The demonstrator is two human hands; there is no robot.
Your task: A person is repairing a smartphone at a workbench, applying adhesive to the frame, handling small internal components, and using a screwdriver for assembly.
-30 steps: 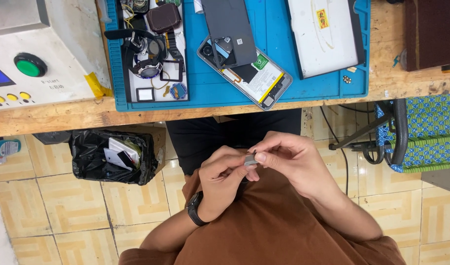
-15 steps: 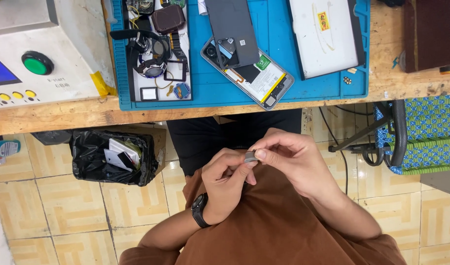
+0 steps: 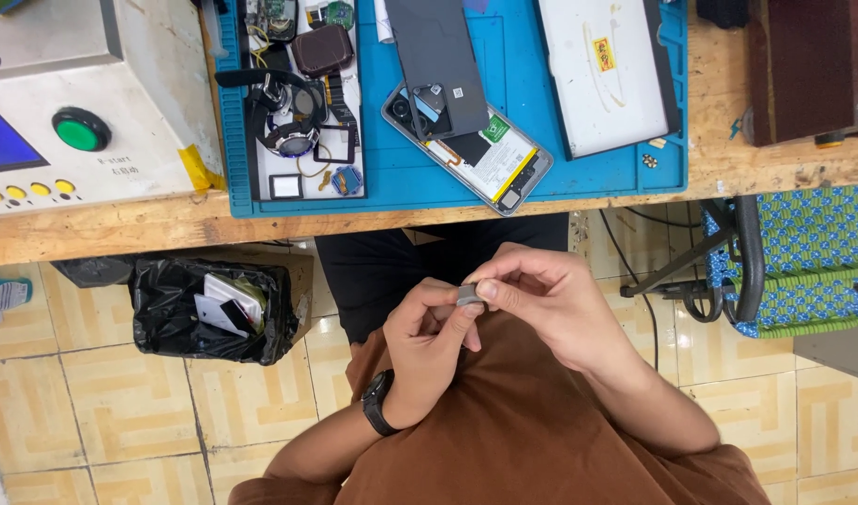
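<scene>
Both of my hands are held close over my lap, below the bench edge. My left hand (image 3: 427, 348) and my right hand (image 3: 541, 304) pinch one small grey part (image 3: 468, 295) between their fingertips. A black watch sits on my left wrist. On the blue work mat (image 3: 392, 178) above lies an opened phone (image 3: 468, 142) with its insides showing, and a dark back cover (image 3: 436, 58) rests partly over it.
A white tray of small parts (image 3: 303, 103) lies on the mat's left. A beige machine with a green button (image 3: 81, 129) stands far left. A white-faced tablet (image 3: 605, 67) lies at right. Black bin bag (image 3: 209, 309) on the tiled floor; woven chair (image 3: 794, 257) at right.
The hands have stayed together on the small grey part, with only slight finger movement. The view has shifted a little.
</scene>
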